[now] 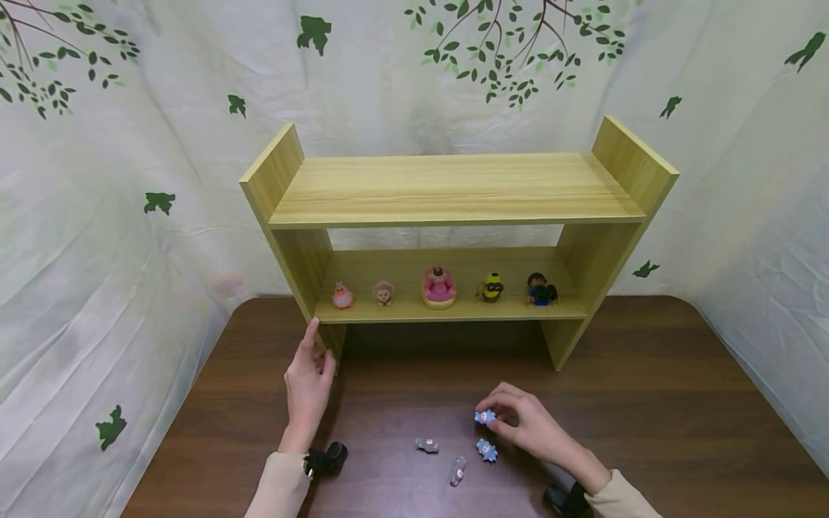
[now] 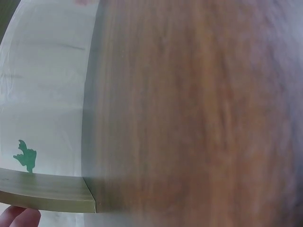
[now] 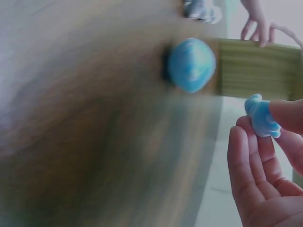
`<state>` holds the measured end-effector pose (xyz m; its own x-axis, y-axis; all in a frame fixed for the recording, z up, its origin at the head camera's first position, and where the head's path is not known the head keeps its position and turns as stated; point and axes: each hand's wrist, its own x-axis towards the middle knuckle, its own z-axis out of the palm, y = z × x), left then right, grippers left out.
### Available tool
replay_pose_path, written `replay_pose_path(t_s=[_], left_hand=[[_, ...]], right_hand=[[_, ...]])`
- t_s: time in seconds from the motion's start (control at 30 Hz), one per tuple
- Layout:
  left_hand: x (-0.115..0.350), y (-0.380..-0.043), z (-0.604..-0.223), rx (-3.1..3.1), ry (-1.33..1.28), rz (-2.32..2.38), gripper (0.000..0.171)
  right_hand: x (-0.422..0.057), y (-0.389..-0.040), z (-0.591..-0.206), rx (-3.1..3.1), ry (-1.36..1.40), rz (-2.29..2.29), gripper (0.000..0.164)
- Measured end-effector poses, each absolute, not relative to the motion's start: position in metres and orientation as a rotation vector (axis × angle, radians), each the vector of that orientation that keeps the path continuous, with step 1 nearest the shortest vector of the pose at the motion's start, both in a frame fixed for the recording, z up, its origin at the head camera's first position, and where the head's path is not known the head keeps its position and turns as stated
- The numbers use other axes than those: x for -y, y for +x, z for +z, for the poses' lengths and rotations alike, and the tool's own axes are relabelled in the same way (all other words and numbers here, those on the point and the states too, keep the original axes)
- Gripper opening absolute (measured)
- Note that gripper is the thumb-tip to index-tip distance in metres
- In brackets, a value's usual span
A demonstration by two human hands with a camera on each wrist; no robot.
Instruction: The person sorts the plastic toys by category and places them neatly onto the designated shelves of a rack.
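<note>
Head view shows the right hand pinching a little blue toy over the counter, in front of the shelf and a bit right of its middle. The left hand is farther from that toy, touching the shelf's left side with one straight finger. Another blue toy lies near the right hand, farther from the shelf.

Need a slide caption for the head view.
Right hand pinches a blue toy; left hand touches the shelf holding five toys in a row.
</note>
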<state>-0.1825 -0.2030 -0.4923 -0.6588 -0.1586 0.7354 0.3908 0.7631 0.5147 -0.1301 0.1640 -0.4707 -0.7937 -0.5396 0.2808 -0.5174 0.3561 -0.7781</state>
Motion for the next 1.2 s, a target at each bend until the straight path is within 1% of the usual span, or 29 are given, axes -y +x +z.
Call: replay_pose_path(t_s=[0.1,0.17,0.27,0.7,1.0,1.1,1.2], left_hand=[[0.203,-0.183,-0.492,2.133,-0.171,-0.857,0.081],[0.202,-0.183,-0.493,2.135,-0.172,-0.851,0.081],[0.202,-0.183,-0.493,2.134,-0.179,-0.841,0.080],[0.202,-0.183,-0.493,2.112,-0.196,-0.832,0.081],[0.202,-0.183,-0.491,2.119,-0.182,-0.843,0.081],[0.201,-0.183,-0.491,2.118,-0.181,-0.840,0.081],[0.201,-0.182,-0.490,2.118,-0.181,-0.839,0.081]], right_hand=[[-0.164,-0.130,-0.466,-2.563,-0.965,-1.455,0.022],[-0.166,-0.134,-0.473,-2.560,-0.955,-1.456,0.023],[-0.166,-0.135,-0.470,-2.569,-0.977,-1.458,0.023],[-0.158,-0.135,-0.449,-2.469,-1.024,-1.606,0.014],[-0.148,-0.138,-0.437,-2.495,-1.142,-1.688,0.019],[-0.146,-0.138,-0.433,-2.484,-1.159,-1.713,0.020],[-0.143,-0.136,-0.427,-2.477,-1.150,-1.736,0.024]])
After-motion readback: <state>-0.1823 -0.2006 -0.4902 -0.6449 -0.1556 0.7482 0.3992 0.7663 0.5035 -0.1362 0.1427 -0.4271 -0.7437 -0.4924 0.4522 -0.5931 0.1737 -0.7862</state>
